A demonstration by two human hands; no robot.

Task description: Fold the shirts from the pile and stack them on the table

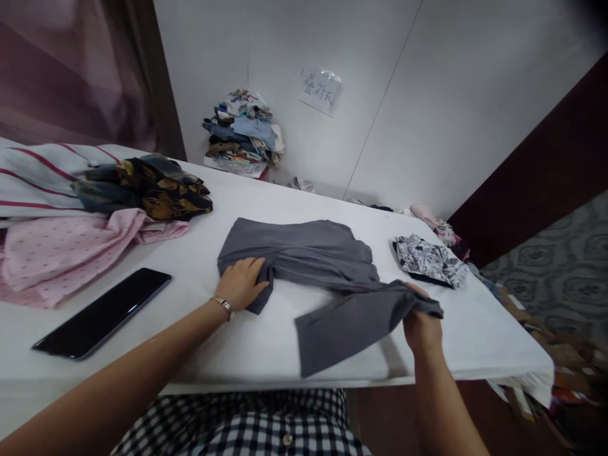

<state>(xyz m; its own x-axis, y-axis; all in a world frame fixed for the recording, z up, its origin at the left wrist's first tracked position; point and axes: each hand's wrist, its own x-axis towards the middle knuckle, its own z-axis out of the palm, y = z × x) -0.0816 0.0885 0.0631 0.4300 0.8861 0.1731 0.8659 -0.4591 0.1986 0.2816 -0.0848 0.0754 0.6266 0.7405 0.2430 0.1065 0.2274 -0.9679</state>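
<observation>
Gray shirt (313, 256) lies mid-frame on the table (213, 209). Our left hand (242, 285) clasps its left fold, fingers together. Our right hand (420, 326) pinches the sleeve end, lower right. We judge the shirt light, soft, limp and not slippery, best taken at edges or corners. Phone (102, 313) lower left.

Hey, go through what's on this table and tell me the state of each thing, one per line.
gray shirt, partly folded, one end lifted.
left hand, resting on the gray shirt's left edge.
right hand, pinching the lifted end.
phone, lying flat, screen dark.
pink dotted garment, unfolded and rumpled.
black-and-white print garment, folded.
</observation>
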